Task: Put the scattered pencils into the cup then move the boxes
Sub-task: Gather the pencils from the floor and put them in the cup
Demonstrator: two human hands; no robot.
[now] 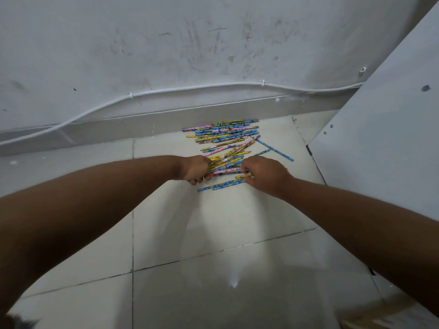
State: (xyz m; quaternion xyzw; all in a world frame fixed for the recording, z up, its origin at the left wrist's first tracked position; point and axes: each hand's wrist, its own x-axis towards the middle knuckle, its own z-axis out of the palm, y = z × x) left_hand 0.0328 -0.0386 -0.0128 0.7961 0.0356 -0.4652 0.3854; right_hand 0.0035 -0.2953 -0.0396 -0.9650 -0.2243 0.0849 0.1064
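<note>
The left hand (196,169) wraps the near ends of a bunch of pencils (225,129), hiding them. The right hand (263,173) covers its own fingertips; whether they pinch anything, I can't tell. The pencils' printed patterns are too small to make out.

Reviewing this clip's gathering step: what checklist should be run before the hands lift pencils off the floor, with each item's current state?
1. Left hand grips a pencil bundle: ok.
2. Right hand holds pencils securely: cannot tell, its fingertips are hidden among them.
3. All pencils gathered: not ok; a row beside the wall and a blue pencil nearest the camera lie loose on the floor.
4. Cup in view: not ok.
5. Boxes in view: not ok.
</note>
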